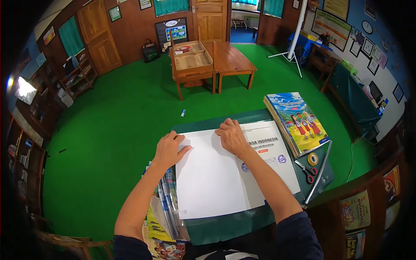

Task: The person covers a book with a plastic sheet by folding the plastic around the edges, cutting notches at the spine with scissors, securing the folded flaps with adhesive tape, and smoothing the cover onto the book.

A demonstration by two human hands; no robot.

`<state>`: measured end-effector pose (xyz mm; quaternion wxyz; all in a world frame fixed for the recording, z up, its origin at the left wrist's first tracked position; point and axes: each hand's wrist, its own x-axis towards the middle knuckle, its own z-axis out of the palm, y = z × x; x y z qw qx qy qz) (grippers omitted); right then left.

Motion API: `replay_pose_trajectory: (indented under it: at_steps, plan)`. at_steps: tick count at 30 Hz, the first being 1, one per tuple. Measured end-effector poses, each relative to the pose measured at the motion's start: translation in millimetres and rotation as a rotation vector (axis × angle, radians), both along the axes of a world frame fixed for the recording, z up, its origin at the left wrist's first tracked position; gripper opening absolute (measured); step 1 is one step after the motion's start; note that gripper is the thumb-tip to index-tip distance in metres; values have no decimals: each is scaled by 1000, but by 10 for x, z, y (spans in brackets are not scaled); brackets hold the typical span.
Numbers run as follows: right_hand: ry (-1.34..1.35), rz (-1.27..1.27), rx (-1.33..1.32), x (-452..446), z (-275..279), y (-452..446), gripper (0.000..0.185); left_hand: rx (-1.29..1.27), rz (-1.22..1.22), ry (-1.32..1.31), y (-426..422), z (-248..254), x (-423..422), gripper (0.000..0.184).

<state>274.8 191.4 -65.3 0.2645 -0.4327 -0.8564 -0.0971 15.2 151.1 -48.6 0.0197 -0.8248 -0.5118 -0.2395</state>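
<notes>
A book (pixel 212 173) lies open on the dark green tabletop, showing a blank white sheet at left and a printed "Bahasa Indonesia" title page (pixel 281 167) at right. My left hand (pixel 170 149) rests at the sheet's upper left corner, thumb apart from the fingers. Along the top edge, near the fold, my right hand (pixel 232 136) has its fingers bent together on the sheet. The right forearm covers part of the title page. To the right are a stack of books (pixel 299 121), a tape roll (pixel 312 159), scissors (pixel 308 171) and a long metal ruler (pixel 318 175).
Plastic-covered rolls (pixel 166 199) and colourful books (pixel 158 225) lie by the table's left side. A small marker-like object (pixel 183 113) is on the green carpet (pixel 108 130). Farther off stand wooden tables (pixel 234 58) and a white pole stand (pixel 294 39). A wooden rack (pixel 325 216) is at right.
</notes>
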Motion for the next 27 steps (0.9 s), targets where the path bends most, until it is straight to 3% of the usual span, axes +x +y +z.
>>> replay_pose_trajectory:
  at_steps: [3, 8, 13, 17, 27]
  plan:
    - [-2, -10, -44, 2, 33, -24, 21, -76, 51, -49, -44, 20, 23, 29]
    - [24, -5, -112, 26, 55, -63, 23, 298, -42, 44, 34, -215, 27, 38]
    - [103, 11, -32, 10, -10, -113, 26, 252, 18, 14, 29, -370, 6, 41]
    - [15, -45, -44, -3, -31, -113, 31, 252, 21, -24, 24, -404, -1, 45]
    - [-57, -89, -72, -14, 21, -133, 27, -7, 216, 119, 4, -174, 48, 36]
